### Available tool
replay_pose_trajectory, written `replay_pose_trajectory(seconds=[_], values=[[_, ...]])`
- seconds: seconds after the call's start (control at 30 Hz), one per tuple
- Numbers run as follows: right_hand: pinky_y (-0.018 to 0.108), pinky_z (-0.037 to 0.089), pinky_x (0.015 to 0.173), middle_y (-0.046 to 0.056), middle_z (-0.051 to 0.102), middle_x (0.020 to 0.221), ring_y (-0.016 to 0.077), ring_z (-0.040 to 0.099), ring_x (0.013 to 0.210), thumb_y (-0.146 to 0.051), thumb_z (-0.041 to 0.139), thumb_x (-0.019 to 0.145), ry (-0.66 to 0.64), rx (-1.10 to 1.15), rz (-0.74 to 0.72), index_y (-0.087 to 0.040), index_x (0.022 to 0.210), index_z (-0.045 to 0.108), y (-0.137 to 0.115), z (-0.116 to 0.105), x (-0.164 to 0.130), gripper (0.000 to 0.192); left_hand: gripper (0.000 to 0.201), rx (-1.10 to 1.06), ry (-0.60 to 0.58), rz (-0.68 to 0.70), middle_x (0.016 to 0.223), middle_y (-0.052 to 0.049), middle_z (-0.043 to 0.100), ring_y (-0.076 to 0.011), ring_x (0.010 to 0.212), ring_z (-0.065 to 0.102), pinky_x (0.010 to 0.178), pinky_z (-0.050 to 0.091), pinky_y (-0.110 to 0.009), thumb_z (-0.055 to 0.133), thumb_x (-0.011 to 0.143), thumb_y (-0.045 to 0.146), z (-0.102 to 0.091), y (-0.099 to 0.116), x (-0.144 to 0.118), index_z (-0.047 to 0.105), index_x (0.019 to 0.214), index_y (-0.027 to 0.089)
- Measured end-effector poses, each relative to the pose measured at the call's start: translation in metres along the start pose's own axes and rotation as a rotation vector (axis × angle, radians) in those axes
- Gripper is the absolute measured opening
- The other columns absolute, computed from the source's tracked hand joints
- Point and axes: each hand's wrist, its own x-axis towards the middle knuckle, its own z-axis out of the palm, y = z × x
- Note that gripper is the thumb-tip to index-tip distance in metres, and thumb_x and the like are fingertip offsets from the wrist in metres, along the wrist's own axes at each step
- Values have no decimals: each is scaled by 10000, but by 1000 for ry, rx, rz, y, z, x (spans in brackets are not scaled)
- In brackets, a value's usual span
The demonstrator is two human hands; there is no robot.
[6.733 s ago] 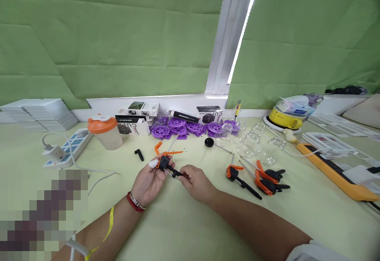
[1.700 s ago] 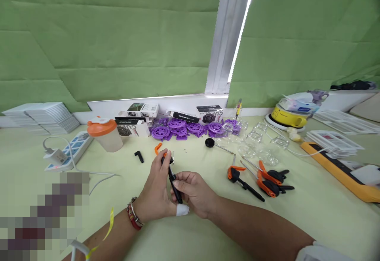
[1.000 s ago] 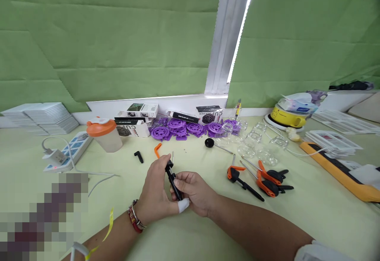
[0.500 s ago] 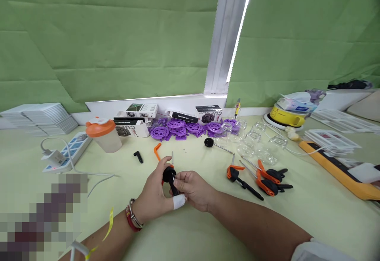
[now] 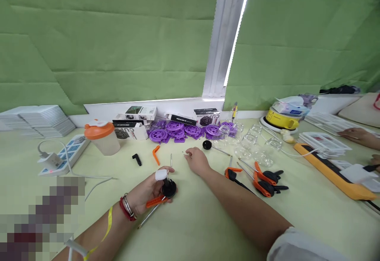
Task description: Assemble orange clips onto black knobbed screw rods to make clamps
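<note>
Near the surface's middle, my left hand [image 5: 148, 191] is clenching its grip on one black-and-orange clamp [image 5: 162, 195]; my right hand [image 5: 198, 161] is resting loosely open beside tiny pins [image 5: 186, 154]. Three clamps [image 5: 257, 174] are lying rightward.

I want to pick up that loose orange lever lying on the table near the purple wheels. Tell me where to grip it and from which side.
Pinch the orange lever across its long straight shank, coming from above. It lies flat on the table with bare cloth on both sides, and its hooked end points toward the purple wheels, so the shank looks the easier part to grip.
</note>
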Motion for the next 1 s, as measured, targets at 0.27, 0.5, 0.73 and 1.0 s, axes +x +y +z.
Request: replay_pose_trajectory(seconds=[0.27,0.5,0.73,1.0], values=[[261,384,656,48,646,1015,172,594,855,-272,538,831,7,-169,27,-232,862,712,-8,8,8,182,413,-5,-22,-30,726,-42,637,-182,622,594,633,471,-330,478,819,499,-4,3,5,496,1127,224],[261,356,601,64,671,832,170,583,727,-160,551,750,-26,-88,4,-177,722,673,-5,2,6,127,405,-25,-32,-27,711,-33,626,-186,645,592,638,480,-336,529,784,480,-4,3,5,507,1094,220],[222,407,565,17,633,716,114,560,619,-129,538,745,-135,178,-94,-165,798,615,-4,-14,-4,100,445,-20,-22,-57,699,-5,589,-183,647,587,621,482,-323,573,743,492,-3,6,4,491,1099,238],[282,478,547,5,611,583,114,565,503,-320,734,645,-633,958,-98,-113,791,668,-38,-36,-31,262,350,-8,-63,-37,767,-29,597,-189,692,571,632,487,-346,548,783,480,-7,3,10,539,1025,228]])
